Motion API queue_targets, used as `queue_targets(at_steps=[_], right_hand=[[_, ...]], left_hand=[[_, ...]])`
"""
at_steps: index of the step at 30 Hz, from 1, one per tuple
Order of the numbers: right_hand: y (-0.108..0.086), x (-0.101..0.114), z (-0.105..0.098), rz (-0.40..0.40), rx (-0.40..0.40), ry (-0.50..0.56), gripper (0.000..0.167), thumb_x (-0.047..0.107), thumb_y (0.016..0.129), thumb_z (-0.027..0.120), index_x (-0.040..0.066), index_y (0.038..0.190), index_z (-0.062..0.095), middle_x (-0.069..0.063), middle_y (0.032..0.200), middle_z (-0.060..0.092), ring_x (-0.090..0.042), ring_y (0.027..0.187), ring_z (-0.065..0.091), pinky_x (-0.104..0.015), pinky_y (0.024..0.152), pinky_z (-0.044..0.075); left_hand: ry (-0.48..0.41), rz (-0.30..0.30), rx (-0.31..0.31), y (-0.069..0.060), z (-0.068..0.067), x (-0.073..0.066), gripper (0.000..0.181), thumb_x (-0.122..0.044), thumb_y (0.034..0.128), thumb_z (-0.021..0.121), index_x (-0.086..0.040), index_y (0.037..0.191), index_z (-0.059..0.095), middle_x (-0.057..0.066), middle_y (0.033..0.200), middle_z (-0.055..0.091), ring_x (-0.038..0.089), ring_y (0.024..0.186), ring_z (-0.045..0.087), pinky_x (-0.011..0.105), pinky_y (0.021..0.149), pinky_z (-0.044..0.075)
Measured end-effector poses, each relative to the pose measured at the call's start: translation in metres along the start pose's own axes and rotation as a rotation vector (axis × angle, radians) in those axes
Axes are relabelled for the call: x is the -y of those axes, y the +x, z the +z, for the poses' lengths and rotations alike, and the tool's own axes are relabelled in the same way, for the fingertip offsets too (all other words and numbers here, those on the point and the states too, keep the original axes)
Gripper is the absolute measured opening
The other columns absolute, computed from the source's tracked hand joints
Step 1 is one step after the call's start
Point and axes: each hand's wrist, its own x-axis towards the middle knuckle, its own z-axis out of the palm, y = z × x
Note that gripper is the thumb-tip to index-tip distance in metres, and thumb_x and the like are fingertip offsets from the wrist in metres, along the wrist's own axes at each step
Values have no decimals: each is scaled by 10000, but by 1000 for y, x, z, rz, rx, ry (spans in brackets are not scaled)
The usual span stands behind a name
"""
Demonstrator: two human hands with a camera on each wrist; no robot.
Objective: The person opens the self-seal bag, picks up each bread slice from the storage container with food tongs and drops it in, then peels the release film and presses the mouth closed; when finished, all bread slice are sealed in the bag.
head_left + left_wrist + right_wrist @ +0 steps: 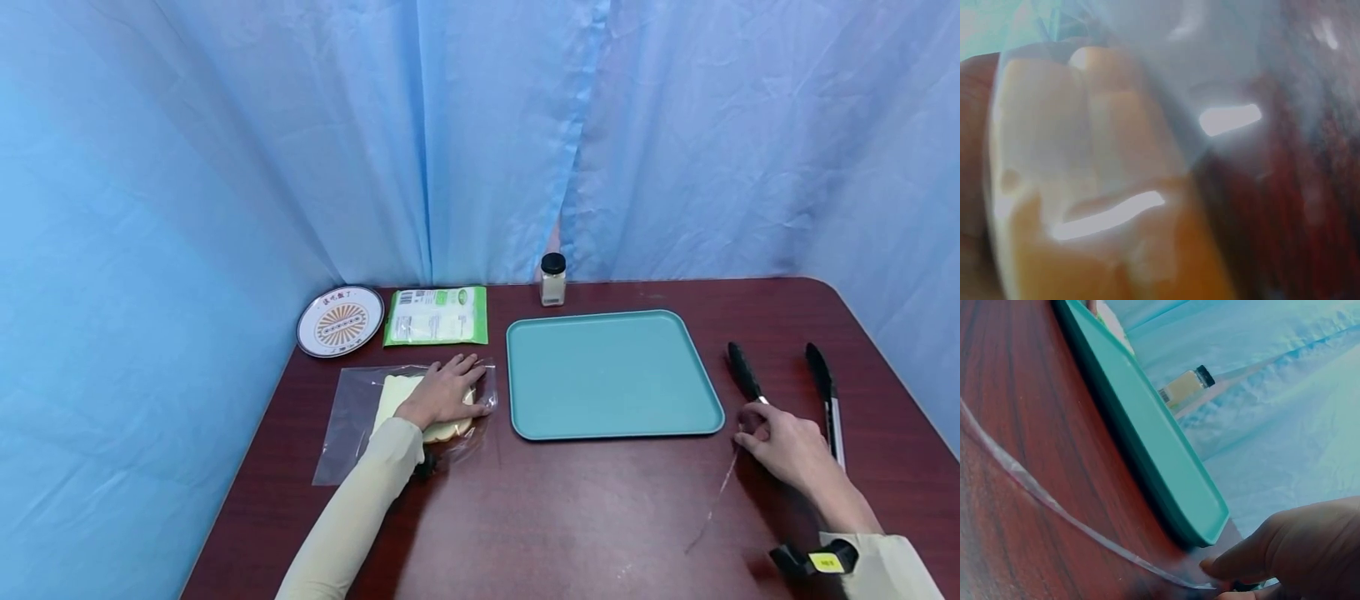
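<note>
My left hand [447, 393] rests with its fingers extended on a clear plastic bag [352, 417] of sliced bread [395, 395]. In the left wrist view the bread [1085, 144] shows close up and blurred through the shiny plastic. At the right, thumb and fingertips of my right hand [787, 442] pinch one end of a thin clear plastic strip [712, 512]. That strip [1079, 522] trails across the table in the right wrist view. Beside the right hand lies a utensil with a black handle [742, 371], its lower part hidden by the hand.
A teal tray [615, 375] lies between the hands. Black-and-silver tongs [828, 400] lie at the right. Along the back are a patterned plate [341, 322], a green-and-white packet [437, 317] and a small black-lidded jar [552, 279]. Blue curtains [495, 142] hang behind the table.
</note>
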Motion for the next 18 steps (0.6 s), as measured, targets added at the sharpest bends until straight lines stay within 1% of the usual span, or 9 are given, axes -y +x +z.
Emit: queue_targets(at_steps=[3,5,8,11,15,18], right_hand=[[-1,2,-3,5,-17,8,455,178,907,693,-133,1213,564,-88,723,660,-206,634,585,-455,593,497],[-2,4,-4,5,-31,16,483,189,912,698,-138,1238,557,-95,738,676,-196,633,596,-460,596,508],[-4,11,-5,-12,-44,26,471,207,917,702,-113,1240,578,-101,767,689,-161,629,593,-398,568,496],[-6,22,-7,-40,-48,29,452,210,918,706,-90,1238,599,-89,777,699,-122,620,583,-333,545,470],[-9,45,-10,-88,-69,36,420,202,914,711,-71,1221,625,-52,756,684,-57,582,529,-260,520,414],[-13,66,-10,-131,-76,43,383,202,913,718,-42,1201,653,-7,737,671,-13,560,504,-224,507,396]], left_hand=[[1,-5,8,0,-1,0,780,-625,926,581,-211,1557,385,79,1657,307,307,1547,280,596,1216,301],[0,-10,11,0,-1,0,788,-641,924,572,-218,1560,379,73,1660,300,304,1550,273,593,1222,293],[-8,-13,9,0,-1,0,798,-663,919,562,-224,1559,381,70,1659,303,305,1549,276,596,1225,286],[-22,-10,5,-1,-2,0,799,-670,916,560,-228,1557,385,73,1655,313,311,1546,284,602,1224,283],[-54,-7,0,-3,-5,-1,799,-653,919,570,-241,1569,358,76,1659,304,303,1548,281,612,1230,265],[-79,3,-26,-4,-11,0,788,-627,932,572,-256,1581,325,85,1662,293,300,1548,281,627,1228,255]])
